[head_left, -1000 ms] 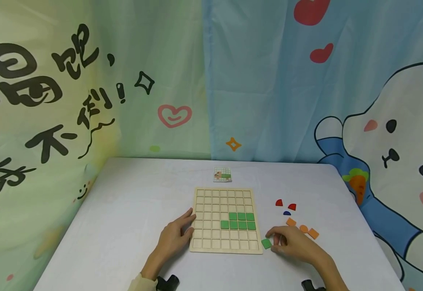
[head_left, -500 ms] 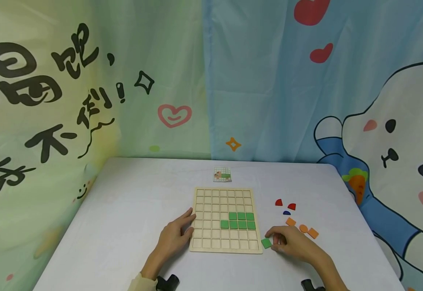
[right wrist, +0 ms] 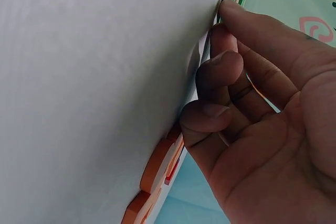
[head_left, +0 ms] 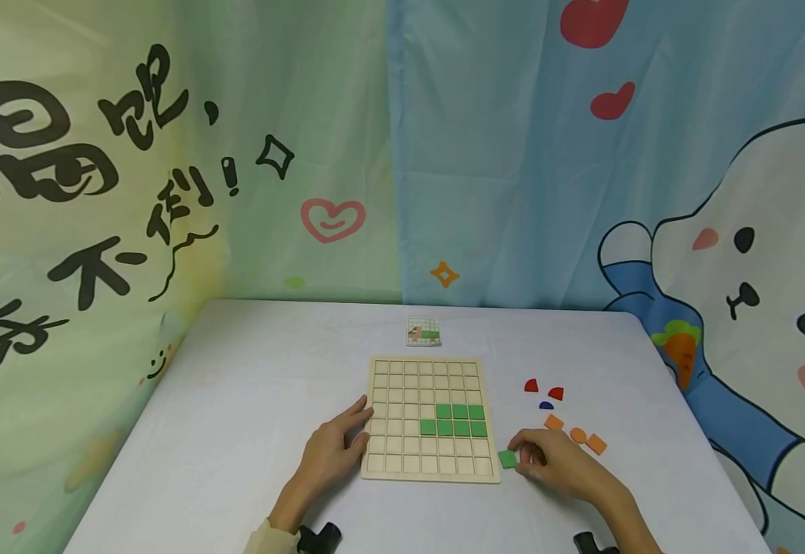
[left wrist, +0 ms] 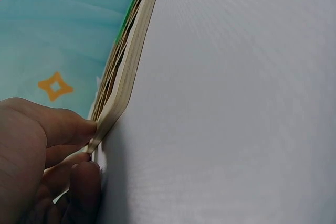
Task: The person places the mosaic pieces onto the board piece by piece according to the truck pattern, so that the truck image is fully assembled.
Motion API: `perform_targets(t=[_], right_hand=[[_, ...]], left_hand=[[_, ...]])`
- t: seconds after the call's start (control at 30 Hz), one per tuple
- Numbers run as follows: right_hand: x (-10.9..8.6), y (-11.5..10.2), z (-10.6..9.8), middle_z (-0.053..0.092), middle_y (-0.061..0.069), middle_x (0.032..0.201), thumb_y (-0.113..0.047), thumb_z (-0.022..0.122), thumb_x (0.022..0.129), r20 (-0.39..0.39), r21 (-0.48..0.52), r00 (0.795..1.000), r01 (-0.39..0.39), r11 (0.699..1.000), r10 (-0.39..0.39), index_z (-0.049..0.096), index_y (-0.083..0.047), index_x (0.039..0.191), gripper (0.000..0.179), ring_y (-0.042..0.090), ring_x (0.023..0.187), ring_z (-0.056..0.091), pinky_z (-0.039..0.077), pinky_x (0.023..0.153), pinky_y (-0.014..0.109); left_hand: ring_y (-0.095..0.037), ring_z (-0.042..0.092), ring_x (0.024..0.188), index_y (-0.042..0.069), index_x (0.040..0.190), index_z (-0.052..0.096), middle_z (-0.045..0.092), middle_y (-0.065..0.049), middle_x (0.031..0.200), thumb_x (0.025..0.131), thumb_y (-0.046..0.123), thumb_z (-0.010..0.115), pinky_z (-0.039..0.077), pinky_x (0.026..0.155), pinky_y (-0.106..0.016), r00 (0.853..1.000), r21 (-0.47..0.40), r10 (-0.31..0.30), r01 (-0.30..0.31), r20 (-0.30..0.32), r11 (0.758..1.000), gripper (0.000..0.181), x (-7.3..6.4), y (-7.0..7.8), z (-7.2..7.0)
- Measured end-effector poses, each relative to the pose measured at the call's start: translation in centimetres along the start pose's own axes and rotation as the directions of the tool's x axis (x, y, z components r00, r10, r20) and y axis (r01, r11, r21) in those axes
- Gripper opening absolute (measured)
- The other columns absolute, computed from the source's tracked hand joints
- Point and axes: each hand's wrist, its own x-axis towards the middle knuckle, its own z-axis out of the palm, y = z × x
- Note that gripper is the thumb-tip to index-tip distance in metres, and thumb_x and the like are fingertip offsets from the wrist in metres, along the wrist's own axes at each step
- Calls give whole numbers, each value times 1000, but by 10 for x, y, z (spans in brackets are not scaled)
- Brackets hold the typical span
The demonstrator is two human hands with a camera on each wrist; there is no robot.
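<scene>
the left hand (head_left: 333, 446) reaches forward, fingers mostly straight and thumb apart from them, its tips touching the edge of the wooden grid board (head_left: 403, 395) just to its right. the right hand (head_left: 558, 460) reaches in from the opposite side, fingers curled, thumb and forefinger brought close to pinch one loose green square tile (head_left: 507, 460) at its corners, just beside the board. between the hands, seven green tiles (head_left: 461, 428) sit in the board: three in one row, four in the next row nearer the person. just beyond the right hand lie two orange squares (head_left: 597, 445) and one orange disc (head_left: 578, 436); farther beyond it, one blue half-disc (head_left: 546, 405) and two red quarter-discs (head_left: 556, 394). one picture card (head_left: 423, 332) lies on the table (head_left: 236, 385), well ahead of both hands.
</scene>
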Motion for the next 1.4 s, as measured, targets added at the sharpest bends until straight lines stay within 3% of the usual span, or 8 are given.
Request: perform_targets(t=[0.27,0.63,0.97,1.4], right_hand=[[2,-3,1,60,-8,82,-17,81,92,-39,-24,999,12,1000,-13,75,-13,111,20,3,75,52,46,68,20],[10,-18,5,60,-10,84,-22,80,94,-95,-38,990,99,994,-103,75,-14,114,23,0,77,51,46,69,21],[23,-29,12,64,-10,85,-15,79,94,-136,-20,971,196,980,-197,74,-6,116,25,-2,76,52,49,69,21],[36,-38,24,64,-7,88,-13,77,95,-141,11,962,239,971,-235,73,-3,116,24,-1,75,51,48,66,20]], left_hand=[[1,34,52,10,142,68,57,-2,160,98,12,70,33,58,-20,1000,6,3,-3,-1,1000,44,1,0,0],[0,36,58,9,142,68,57,-2,159,98,12,70,36,62,-21,1000,18,6,-5,-7,1000,44,1,0,0],[-1,39,64,10,142,68,57,-1,159,98,13,70,38,67,-22,1000,27,7,-6,-11,1000,44,1,0,0],[1,36,51,8,142,67,56,-5,160,98,12,70,34,53,-20,1000,8,0,0,1,1000,44,1,0,1]])
